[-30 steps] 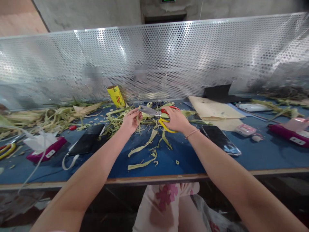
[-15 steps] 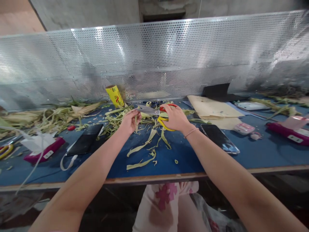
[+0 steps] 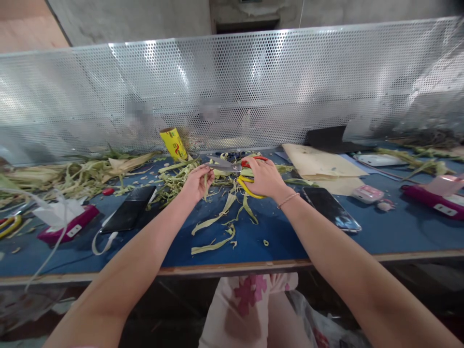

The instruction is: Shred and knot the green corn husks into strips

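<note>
One pair of scissors point(image 3: 235, 168), with smooth metal blades and looped red and yellow handles, is resting in the right hand point(image 3: 265, 178) above the middle of the blue worktop point(image 3: 286, 241). The right fingers are gripping the handles and partly hiding them; the two blades are standing slightly apart, pointing toward the left hand point(image 3: 196, 182). Its fingers are pinching one thin, pale green strip point(image 3: 205, 187); whether the blades are touching it is hard to make out.

A stringy, curling heap of scraps point(image 3: 177, 183) is spreading around the hands, too tangled to count. Nearer the front edge, one small ring-shaped scrap point(image 3: 266, 242) is lying alone. Behind, one yellow tube point(image 3: 173, 143) is leaning before a perforated metal screen point(image 3: 232, 87). One glossy black phone point(image 3: 331, 209) is lying beside the right forearm. Two purple power strips point(image 3: 422, 197) are flanking everything, the right one running out of view; at far left, the frame is cutting off another pair of scissors point(image 3: 12, 224).
</note>
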Demonstrator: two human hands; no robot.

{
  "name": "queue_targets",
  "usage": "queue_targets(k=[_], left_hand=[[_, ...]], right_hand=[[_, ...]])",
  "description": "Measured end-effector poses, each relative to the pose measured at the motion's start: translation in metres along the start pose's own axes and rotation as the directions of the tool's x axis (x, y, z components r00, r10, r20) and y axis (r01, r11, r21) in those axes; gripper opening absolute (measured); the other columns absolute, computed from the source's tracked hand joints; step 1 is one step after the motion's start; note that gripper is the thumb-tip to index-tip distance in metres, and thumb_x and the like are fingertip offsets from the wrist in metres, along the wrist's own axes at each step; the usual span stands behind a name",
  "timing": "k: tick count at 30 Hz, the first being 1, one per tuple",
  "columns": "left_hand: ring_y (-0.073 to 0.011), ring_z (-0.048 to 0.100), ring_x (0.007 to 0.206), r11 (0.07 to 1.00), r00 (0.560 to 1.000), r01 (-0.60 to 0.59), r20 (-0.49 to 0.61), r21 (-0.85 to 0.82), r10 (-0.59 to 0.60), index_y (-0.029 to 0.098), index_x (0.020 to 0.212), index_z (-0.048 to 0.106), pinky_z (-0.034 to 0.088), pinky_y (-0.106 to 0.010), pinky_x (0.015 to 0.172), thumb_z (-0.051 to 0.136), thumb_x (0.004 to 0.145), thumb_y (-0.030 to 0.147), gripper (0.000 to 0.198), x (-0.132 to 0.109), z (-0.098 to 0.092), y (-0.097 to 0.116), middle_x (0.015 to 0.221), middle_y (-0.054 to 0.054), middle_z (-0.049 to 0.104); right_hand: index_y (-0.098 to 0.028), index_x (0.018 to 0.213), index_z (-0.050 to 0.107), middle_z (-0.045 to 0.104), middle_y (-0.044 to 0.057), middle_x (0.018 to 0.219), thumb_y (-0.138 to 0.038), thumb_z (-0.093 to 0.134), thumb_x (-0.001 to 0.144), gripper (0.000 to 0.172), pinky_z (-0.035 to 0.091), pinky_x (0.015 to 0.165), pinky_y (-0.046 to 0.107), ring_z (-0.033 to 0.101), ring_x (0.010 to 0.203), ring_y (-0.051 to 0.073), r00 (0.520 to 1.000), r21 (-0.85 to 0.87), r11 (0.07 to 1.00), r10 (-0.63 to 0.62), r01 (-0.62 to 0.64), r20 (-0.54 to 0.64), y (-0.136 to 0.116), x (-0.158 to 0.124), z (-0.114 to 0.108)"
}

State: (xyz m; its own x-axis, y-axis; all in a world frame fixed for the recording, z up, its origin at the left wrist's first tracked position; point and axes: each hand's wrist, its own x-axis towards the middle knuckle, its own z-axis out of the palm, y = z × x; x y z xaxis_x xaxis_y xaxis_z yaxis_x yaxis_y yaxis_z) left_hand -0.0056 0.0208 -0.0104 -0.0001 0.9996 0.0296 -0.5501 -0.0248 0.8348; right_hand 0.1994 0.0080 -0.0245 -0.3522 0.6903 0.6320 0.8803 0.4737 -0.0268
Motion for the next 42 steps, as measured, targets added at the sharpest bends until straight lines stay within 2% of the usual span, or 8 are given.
queue_targets(k=[11,16,31,36,42], left_hand=[[-0.0054,0.053,0.046,1.000,1.000,-0.003,0.013,0.006,0.003,0.014,0.059,0.050,0.049,-0.016,0.052,0.051,0.065,0.000,0.015,0.0033,-0.0025,-0.0021,0.048,0.003,0.053],[-0.0056,0.053,0.047,1.000,1.000,0.000,-0.003,0.011,0.001,0.014,0.062,0.052,0.049,-0.016,0.052,0.051,0.066,0.000,0.014,0.0026,-0.0024,-0.0020,0.049,0.002,0.054],[-0.0055,0.054,0.047,1.000,0.999,0.024,-0.025,0.001,-0.024,0.013,0.068,0.056,0.049,-0.016,0.054,0.052,0.066,-0.001,0.014,0.0030,-0.0022,-0.0018,0.052,0.002,0.056],[-0.0053,0.053,0.048,1.000,0.999,0.022,-0.029,0.003,-0.022,0.014,0.070,0.057,0.049,-0.016,0.054,0.053,0.066,0.000,0.015,0.0028,-0.0014,-0.0016,0.052,0.002,0.057],[-0.0056,0.053,0.048,0.998,0.999,-0.033,-0.022,0.057,0.034,0.014,0.071,0.056,0.047,-0.017,0.054,0.057,0.063,0.000,0.016,0.0002,-0.0002,-0.0021,0.052,0.003,0.055]], right_hand=[[-0.016,0.120,0.041,0.064,0.011,0.100,-0.042,0.046,0.077,0.051,0.030,0.085,0.038,0.058,0.090,0.025,0.999,0.006,1.000,-0.021,0.020,0.037,0.0017,0.0016,-0.0001],[-0.016,0.122,0.040,0.065,0.011,0.097,-0.040,0.046,0.078,0.051,0.032,0.083,0.037,0.059,0.088,0.024,0.997,0.005,0.999,-0.033,0.032,0.073,0.0029,0.0026,0.0007],[-0.017,0.119,0.046,0.066,0.009,0.094,-0.038,0.050,0.079,0.045,0.037,0.075,0.032,0.060,0.084,0.022,0.996,-0.050,0.998,-0.032,0.036,0.083,0.0054,0.0042,-0.0022],[-0.022,0.112,0.050,0.067,0.007,0.086,-0.041,0.051,0.078,0.039,0.037,0.061,0.029,0.060,0.073,0.022,0.997,-0.058,0.998,0.034,-0.030,0.067,0.0063,0.0038,-0.0030],[-0.022,0.110,0.049,0.066,0.006,0.078,-0.042,0.048,0.079,0.037,0.035,0.054,0.027,0.059,0.064,0.021,0.983,-0.008,0.985,0.171,-0.171,0.066,0.0043,0.0035,-0.0041]])
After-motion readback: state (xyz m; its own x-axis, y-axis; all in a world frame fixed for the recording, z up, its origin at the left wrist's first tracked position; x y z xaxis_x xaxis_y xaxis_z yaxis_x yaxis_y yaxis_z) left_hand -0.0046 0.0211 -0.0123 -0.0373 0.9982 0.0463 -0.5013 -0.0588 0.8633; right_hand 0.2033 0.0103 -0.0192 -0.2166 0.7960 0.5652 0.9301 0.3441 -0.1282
